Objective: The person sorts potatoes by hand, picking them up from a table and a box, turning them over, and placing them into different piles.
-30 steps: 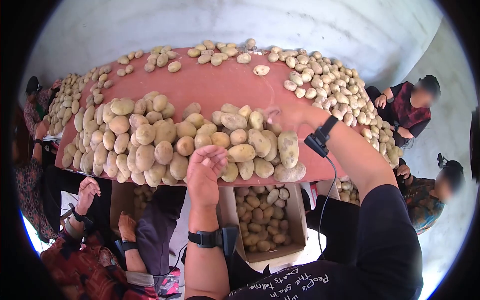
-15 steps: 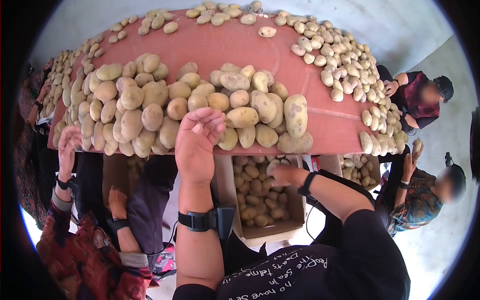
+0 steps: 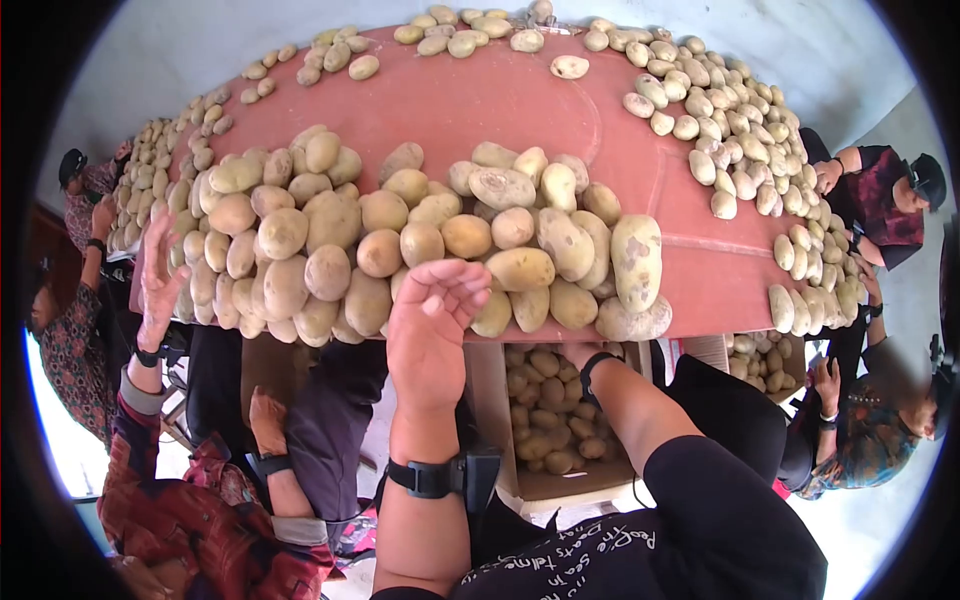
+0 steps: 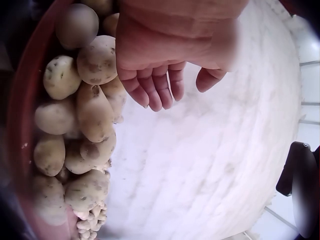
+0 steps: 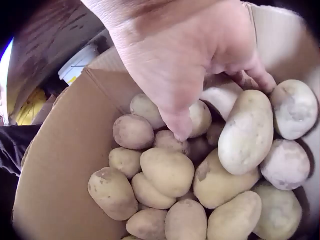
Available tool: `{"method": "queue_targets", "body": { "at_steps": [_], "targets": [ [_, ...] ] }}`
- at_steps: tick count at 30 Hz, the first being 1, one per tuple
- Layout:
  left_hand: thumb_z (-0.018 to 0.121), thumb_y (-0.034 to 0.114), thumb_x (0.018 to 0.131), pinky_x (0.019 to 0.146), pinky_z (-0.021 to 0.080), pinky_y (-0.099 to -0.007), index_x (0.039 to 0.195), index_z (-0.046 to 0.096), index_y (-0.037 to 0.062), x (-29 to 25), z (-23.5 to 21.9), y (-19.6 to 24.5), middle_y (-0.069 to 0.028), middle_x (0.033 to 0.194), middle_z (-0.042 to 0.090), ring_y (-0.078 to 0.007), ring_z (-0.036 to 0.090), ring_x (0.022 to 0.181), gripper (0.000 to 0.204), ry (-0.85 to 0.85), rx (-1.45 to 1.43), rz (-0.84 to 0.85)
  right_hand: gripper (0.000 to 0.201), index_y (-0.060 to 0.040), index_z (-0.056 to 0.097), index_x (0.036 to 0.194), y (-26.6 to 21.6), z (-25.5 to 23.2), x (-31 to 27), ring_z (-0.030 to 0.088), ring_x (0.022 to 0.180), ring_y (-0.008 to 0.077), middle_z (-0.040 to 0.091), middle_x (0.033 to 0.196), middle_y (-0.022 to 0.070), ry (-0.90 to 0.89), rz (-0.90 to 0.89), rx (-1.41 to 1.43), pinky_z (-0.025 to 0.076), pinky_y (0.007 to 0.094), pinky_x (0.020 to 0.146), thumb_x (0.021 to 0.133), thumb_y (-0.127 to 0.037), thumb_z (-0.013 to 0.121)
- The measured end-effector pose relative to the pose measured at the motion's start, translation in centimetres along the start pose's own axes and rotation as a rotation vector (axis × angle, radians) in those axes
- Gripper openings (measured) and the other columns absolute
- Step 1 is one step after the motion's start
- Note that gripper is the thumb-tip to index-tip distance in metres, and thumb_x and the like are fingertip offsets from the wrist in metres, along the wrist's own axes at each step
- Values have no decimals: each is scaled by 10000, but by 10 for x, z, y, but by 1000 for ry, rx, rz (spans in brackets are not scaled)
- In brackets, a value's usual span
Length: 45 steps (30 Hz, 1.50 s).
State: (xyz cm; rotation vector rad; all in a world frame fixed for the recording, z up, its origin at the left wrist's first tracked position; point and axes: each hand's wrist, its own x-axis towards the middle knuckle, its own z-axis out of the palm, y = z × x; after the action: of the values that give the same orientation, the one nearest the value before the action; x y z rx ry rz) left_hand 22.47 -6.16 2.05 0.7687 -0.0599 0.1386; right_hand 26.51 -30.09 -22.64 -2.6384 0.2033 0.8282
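Observation:
My left hand (image 3: pixel 435 325) is held palm up at the table's front edge, beside the heap of potatoes (image 3: pixel 330 220). Its fingers are loosely bent and hold nothing; the left wrist view shows the same hand (image 4: pixel 170 45) with potatoes (image 4: pixel 95 112) next to it. Down in a cardboard box (image 3: pixel 490 420), my right hand (image 3: pixel 577 352) is partly hidden by the table edge. In the right wrist view that hand (image 5: pixel 180 60) lies over the potatoes (image 5: pixel 167 172), thumb spread away from the fingers. A pale potato (image 5: pixel 222 97) shows partly under its palm.
More potatoes (image 3: pixel 740 125) lie along the far and right edges of the red table (image 3: pixel 480 100). Another person's hand (image 3: pixel 158 265) is at the left edge. Other people sit at both ends. A second box (image 3: pixel 795 365) with potatoes stands at the right.
My right hand has gone from above the table's potatoes down into the box, carrying a potato on the way. My left hand has kept its pose at the table edge while the head view shifted.

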Motion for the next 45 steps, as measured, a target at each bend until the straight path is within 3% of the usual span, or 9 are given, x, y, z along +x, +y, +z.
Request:
{"method": "queue_targets", "body": {
  "at_steps": [8,14,17,20,23,31,38,42,45],
  "targets": [
    [472,212,947,997,471,-401,1232,495,-30,-1,0,2,-181,1200,607,-278,596,1138,375,-8,10,28,616,-59,486,1349,3,7,-8,524,1232,298,538,1345,151,-83,122,256,453,399,1009,808,-190,750],
    [466,210,950,984,479,-391,1226,502,-24,-5,-4,9,-175,1196,611,-266,600,1128,363,0,-1,45,672,-118,505,1344,10,-1,-36,558,1169,322,569,1290,155,156,-142,-6,454,405,1000,742,-211,788],
    [464,212,953,983,480,-389,1222,505,-22,-6,-6,11,-171,1192,615,-264,600,1125,360,-6,-15,53,734,-77,495,1351,25,-4,-51,500,1236,353,478,1383,177,227,-335,-4,460,422,1001,725,-299,808],
    [464,213,952,979,482,-388,1217,509,-21,-10,-8,14,-170,1188,618,-263,602,1122,357,1,-21,63,735,-44,530,1309,33,-10,-78,494,1235,381,519,1328,203,174,-334,3,458,437,1002,695,-331,812],
    [462,202,950,973,487,-383,1212,513,-21,-12,-12,18,-170,1183,621,-261,606,1114,347,21,-26,71,706,-58,551,1288,31,-35,-106,523,1172,391,528,1266,249,-104,-475,234,448,425,996,714,-392,790],
    [476,132,953,930,503,-336,1157,559,-17,-14,-8,15,-146,1121,646,-222,633,1045,267,124,-30,76,619,-31,473,1345,-71,-183,-210,522,1134,183,579,1208,94,-388,-691,737,415,333,998,864,-341,707],
    [504,160,952,897,512,-320,1109,599,26,-14,-5,15,-92,1072,660,-193,644,1008,227,236,136,-155,527,-5,591,1155,-186,-289,-170,586,996,202,618,1094,127,-16,-817,261,479,341,819,836,-414,687],
    [514,171,959,900,510,-320,1094,611,36,-10,-4,12,-73,1062,665,-176,645,993,214,197,184,-235,503,-5,620,1047,-231,-298,-118,625,900,246,657,971,147,253,-752,-206,480,358,770,803,-442,677],
    [517,176,961,907,505,-317,1095,612,40,-9,-4,11,-70,1059,669,-169,644,995,213,179,197,-251,542,-62,640,1134,-255,-285,-119,630,996,319,642,1101,184,387,-649,-492,500,426,823,776,-467,678]
  ]
}}
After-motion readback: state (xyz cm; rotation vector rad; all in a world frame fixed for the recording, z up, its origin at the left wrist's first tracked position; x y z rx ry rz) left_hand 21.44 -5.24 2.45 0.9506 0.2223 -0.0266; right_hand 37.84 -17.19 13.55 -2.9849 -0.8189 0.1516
